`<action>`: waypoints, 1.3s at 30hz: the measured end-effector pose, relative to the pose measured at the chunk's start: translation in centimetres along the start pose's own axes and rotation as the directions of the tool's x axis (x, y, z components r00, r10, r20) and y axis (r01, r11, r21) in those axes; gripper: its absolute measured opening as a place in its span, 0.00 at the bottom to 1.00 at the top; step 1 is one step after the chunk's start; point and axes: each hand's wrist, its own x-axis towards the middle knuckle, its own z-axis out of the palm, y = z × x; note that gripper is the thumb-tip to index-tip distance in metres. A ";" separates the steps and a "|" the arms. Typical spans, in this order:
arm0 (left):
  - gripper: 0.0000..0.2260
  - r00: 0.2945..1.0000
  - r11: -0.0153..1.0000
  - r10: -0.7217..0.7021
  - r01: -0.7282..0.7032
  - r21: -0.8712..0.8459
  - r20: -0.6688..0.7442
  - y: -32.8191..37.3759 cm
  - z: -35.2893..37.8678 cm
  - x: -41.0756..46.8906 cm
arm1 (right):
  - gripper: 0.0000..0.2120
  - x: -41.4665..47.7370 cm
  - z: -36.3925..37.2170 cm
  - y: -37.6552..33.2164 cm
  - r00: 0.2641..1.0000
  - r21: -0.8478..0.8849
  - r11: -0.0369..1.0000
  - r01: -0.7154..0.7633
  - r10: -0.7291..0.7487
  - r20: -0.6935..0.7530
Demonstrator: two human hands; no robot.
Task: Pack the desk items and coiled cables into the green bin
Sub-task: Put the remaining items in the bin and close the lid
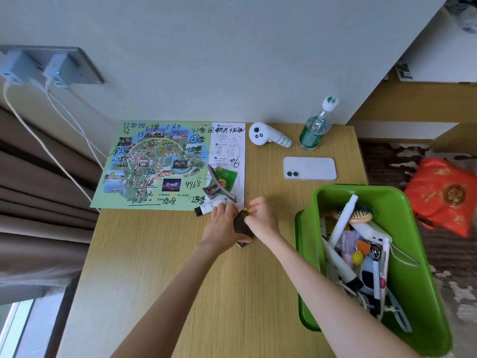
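Observation:
The green bin (402, 202) stands on the desk's right side, holding a hairbrush (357, 214), white tubes, pens and cables. At mid-desk both hands meet on a small dark brown pouch (241, 223) with a yellow tip. My left hand (223, 222) grips its left side. My right hand (260, 215) pinches its top by the yellow tip. Just beyond the hands lie a white tube with a black cap (210, 206), a brown hair claw (218, 188) and a green packet (224, 178).
A map sheet (154, 164) covers the desk's far left. A white controller (268, 135), a water bottle (316, 127) and a white phone (309, 168) sit at the back right. Chargers (55, 71) with cables hang from the wall. A red bag (449, 195) lies on the floor.

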 end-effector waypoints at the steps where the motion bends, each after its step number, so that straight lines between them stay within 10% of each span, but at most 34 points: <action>1: 0.33 1.000 1.000 -0.009 0.010 -0.009 0.014 0.1 0.1 -0.1 | 0.16 0.0 0.1 -0.2 1.000 0.022 1.000 0.005 -0.005 -0.001; 13: 0.11 0.987 0.959 -0.132 0.150 -0.240 0.087 -2.8 -3.3 -1.3 | 0.10 2.0 0.3 -5.5 0.954 -0.184 0.943 0.277 -0.293 -0.067; 25: 0.11 0.968 0.819 -0.251 0.220 -0.530 0.014 -8.1 -8.6 -1.8 | 0.24 5.1 2.8 -7.9 0.902 -0.537 0.727 0.428 -0.378 0.208; 31: 0.11 0.993 0.897 -0.112 0.119 -0.426 0.043 -7.0 -8.3 -0.7 | 0.10 7.4 0.8 -8.7 0.977 -0.098 0.988 0.122 -0.103 0.185; 39: 0.21 0.999 0.999 -0.016 0.014 -0.050 -0.048 -5.0 -5.9 1.3 | 0.15 9.1 -1.0 -10.4 0.953 0.237 0.948 -0.213 0.148 0.264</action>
